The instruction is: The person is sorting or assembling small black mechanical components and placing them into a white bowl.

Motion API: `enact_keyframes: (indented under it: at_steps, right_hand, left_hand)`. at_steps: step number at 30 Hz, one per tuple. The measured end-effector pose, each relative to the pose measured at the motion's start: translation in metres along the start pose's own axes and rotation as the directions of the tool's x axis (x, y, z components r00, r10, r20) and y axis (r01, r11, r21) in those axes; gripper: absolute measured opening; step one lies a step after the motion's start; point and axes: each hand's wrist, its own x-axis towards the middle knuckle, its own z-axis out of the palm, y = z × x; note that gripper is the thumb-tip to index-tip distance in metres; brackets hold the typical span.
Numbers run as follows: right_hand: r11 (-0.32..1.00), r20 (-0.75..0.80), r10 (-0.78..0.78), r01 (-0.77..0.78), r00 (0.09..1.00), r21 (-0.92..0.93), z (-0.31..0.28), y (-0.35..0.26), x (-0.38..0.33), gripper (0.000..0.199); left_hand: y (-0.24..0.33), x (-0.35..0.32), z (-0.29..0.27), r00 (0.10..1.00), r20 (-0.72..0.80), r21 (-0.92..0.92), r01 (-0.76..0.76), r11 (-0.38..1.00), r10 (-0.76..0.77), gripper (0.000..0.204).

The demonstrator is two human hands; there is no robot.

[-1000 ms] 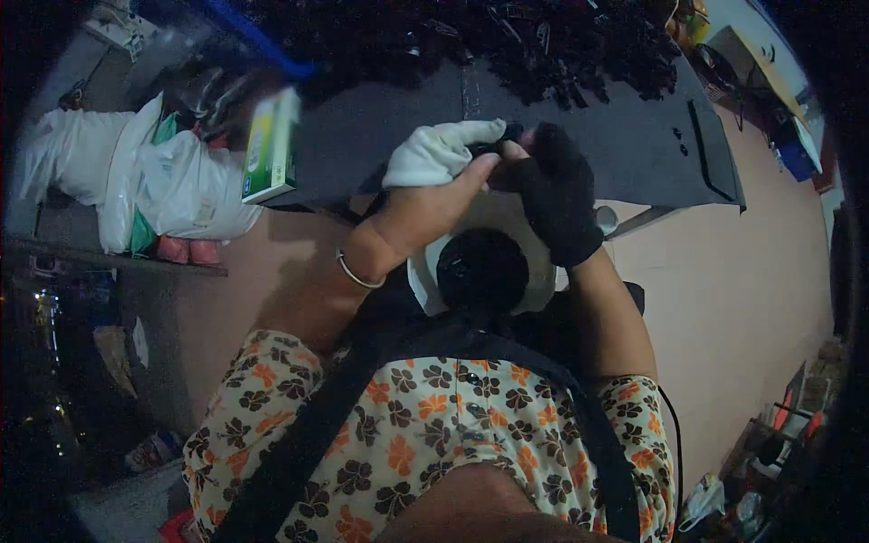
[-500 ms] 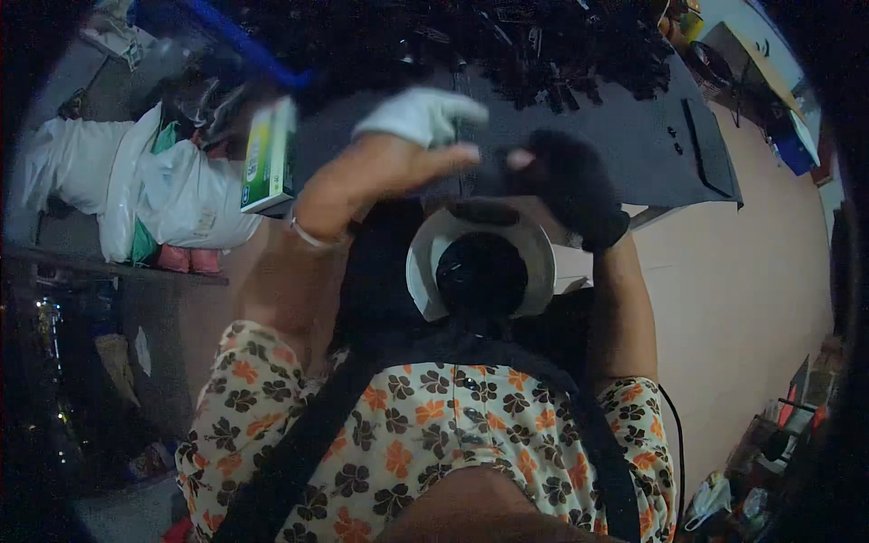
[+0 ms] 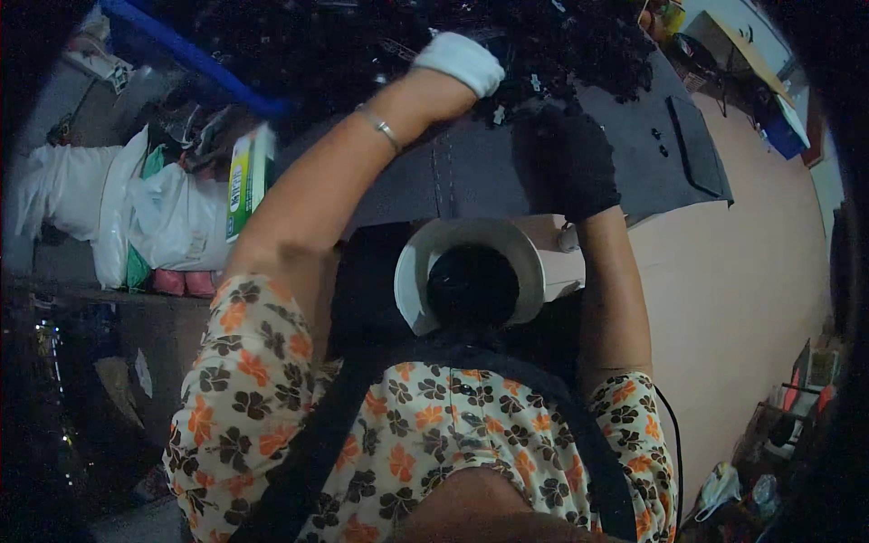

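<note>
Dark grey worktop at 12 o'clock, pile of small dark parts along its far side. White-gloved L hand over pile, 12 o'clock; black-gloved R hand ~2 o'clock, over worktop. Fingertips hidden on both, can't tell grip. Step's prob picking from pile; next move calls for a clean pinch on 1 pc w/o dragging neighbours. White bucket at 6 o'clock from worktop. Labels: green-white box, 10 o'clock, has print; nothing else legible.
</note>
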Motion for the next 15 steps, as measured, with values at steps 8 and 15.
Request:
enact_keyframes:
  at_steps: [8, 15]
  right_hand:
    - [0.992, -0.001, 0.049, -0.049, 0.999, -0.119, 0.006, 0.012, -0.014, 0.019]
    - [0.987, -0.069, -0.093, 0.101, 0.993, 0.127, -0.002, 0.009, -0.019, 0.028]
  left_hand:
    - [0.026, -0.045, -0.035, 0.944, 0.044, -0.231, 0.329, 0.916, -0.328, 0.016]
    - [0.024, -0.061, -0.015, 0.9, -0.014, -0.46, 0.382, 0.802, -0.437, 0.022]
